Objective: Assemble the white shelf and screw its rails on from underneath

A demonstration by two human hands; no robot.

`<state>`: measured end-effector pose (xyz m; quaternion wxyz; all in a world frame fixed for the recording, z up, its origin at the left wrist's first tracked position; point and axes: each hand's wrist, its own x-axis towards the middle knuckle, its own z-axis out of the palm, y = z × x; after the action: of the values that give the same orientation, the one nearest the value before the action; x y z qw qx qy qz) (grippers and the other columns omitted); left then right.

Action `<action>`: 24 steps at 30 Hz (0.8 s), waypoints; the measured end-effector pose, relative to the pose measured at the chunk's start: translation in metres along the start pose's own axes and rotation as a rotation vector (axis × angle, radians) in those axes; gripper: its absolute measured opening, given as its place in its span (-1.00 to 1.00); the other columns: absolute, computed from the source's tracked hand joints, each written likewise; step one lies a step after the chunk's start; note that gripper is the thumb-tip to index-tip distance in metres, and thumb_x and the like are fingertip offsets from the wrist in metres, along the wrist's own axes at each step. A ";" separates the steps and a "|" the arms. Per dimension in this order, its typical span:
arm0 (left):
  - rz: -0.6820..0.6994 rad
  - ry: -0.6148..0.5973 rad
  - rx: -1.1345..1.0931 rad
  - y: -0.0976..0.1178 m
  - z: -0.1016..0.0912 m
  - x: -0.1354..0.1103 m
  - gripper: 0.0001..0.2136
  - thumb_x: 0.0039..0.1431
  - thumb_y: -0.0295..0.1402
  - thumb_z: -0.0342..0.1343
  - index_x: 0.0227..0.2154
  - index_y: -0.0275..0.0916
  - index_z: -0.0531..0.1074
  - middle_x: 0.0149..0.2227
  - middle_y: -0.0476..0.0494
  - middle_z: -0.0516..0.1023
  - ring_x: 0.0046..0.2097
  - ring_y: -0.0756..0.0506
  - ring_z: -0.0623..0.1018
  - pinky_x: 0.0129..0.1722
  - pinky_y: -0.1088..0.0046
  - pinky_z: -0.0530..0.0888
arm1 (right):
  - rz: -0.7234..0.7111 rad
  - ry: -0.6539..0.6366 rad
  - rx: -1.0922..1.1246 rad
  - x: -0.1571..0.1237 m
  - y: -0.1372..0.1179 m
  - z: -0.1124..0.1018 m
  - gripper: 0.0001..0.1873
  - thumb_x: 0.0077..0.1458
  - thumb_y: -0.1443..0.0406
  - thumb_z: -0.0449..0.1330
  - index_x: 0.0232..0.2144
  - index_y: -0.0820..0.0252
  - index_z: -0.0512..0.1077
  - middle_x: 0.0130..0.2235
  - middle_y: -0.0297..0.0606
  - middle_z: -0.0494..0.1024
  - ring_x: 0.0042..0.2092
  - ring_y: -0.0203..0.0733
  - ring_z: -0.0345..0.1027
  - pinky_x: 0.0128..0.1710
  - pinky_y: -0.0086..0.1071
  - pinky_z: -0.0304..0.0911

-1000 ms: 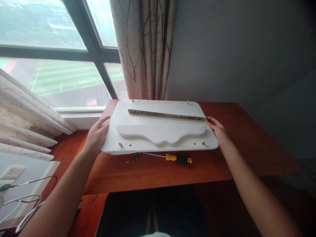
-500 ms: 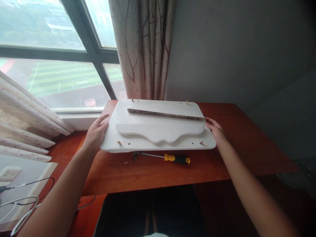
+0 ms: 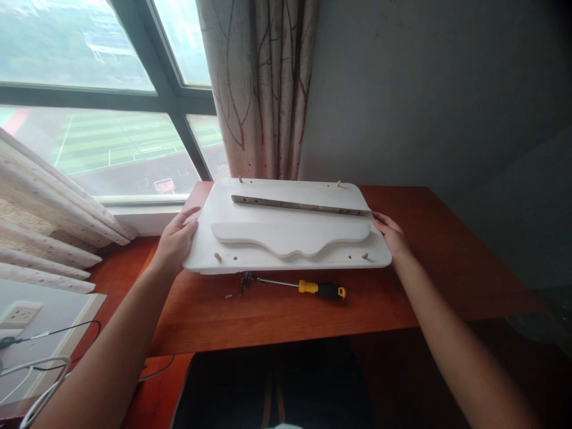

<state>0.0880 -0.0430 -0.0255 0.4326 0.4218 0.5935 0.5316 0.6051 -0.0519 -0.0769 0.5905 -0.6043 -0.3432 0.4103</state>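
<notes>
So the person's got both bare hands on a white board (image 3: 268, 216), left hand (image 3: 176, 241) gripping the left end and right hand (image 3: 392, 235) gripping the right end, near the tip of the strip. The board's over the reddish wooden table (image 3: 286, 322), in front of the curtain (image 3: 263, 89), but can't really tell if it's resting there or held slightly up. Lying on top are a narrow greyish strip (image 3: 301, 206) with holes in it, a bit slanted, and closer to the person a white wavy-edged piece (image 3: 290, 236), the two not touching. Wooden pegs (image 3: 217, 257) poke up near the four corners, each with a small hole nearby. Just off the board's front edge there's a yellow-and-black screwdriver (image 3: 308, 287), shaft pointing left toward a little bunch of dark hardware, probably screws (image 3: 243, 283), too small to make out properly.
</notes>
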 end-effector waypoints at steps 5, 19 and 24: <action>0.009 -0.003 0.024 0.002 0.001 -0.001 -0.32 -0.03 -0.24 0.28 0.22 -0.28 0.39 -0.27 -0.15 0.60 -0.44 0.00 0.46 -0.52 0.59 0.40 | -0.019 0.001 -0.011 -0.002 0.000 0.000 -0.39 -0.23 0.03 0.42 -0.08 0.08 0.50 -0.15 -0.25 0.62 -0.16 -0.12 0.50 -0.23 -0.32 0.40; 0.333 -0.023 0.550 0.014 -0.002 0.021 -0.48 0.12 -0.27 0.23 0.16 -0.21 0.42 0.17 -0.28 0.48 0.15 -0.26 0.48 0.11 0.27 0.41 | -0.235 -0.006 -0.196 0.009 -0.016 0.001 -0.58 -0.07 0.07 0.39 -0.15 0.05 0.49 -0.01 -0.19 0.56 0.11 -0.07 0.41 0.21 -0.15 0.25; 0.428 -0.170 0.698 0.034 0.019 0.052 -0.60 0.18 -0.16 0.19 0.05 -0.18 0.51 0.05 -0.23 0.57 0.04 -0.24 0.53 0.07 0.28 0.39 | -0.394 -0.072 -0.373 0.024 -0.042 0.010 -0.64 0.07 0.02 0.30 -0.16 0.08 0.54 -0.04 -0.19 0.58 0.04 -0.07 0.43 0.17 -0.14 0.28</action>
<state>0.0940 0.0144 0.0038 0.1907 0.6995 0.5991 0.3397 0.6093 -0.0237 -0.0373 0.5249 -0.6092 -0.5445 0.2386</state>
